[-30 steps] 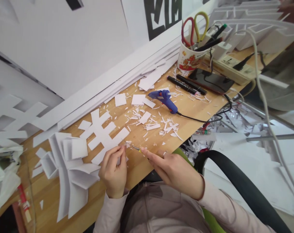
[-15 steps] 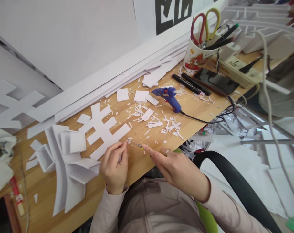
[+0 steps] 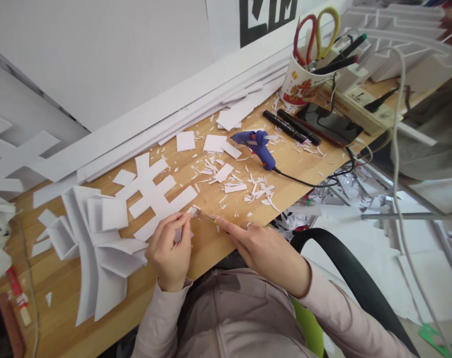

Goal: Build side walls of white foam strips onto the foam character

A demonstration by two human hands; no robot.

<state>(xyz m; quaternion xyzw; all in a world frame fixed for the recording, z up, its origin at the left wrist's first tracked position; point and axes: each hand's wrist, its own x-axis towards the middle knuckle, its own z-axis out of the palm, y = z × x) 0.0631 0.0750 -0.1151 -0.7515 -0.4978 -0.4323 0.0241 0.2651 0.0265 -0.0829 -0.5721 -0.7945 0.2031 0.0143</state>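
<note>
My L hand [image 3: 169, 251] has thumb & index closed together at the tips, and the small white piece [image 3: 192, 211] is there, seemingly pinched btw them. My R hand [image 3: 267, 252] grasps the thin cutter [image 3: 210, 217], w/ index stretched along it. The cutter's long axis runs from my R fingers across to my L fingertips, slightly away from my body, so its metal end points at the piece. Whether the blade touches it or is only just beside, I can't tell. The piece is nearer to L hand; R hand reaches it only by the tool's length. Beyond L hand, a bit to its left, lies the flat white cutout [image 3: 151, 186]; the paper scraps [image 3: 226, 174] & blue glue gun [image 3: 261, 149] are farther out, ahead of R hand.
</note>
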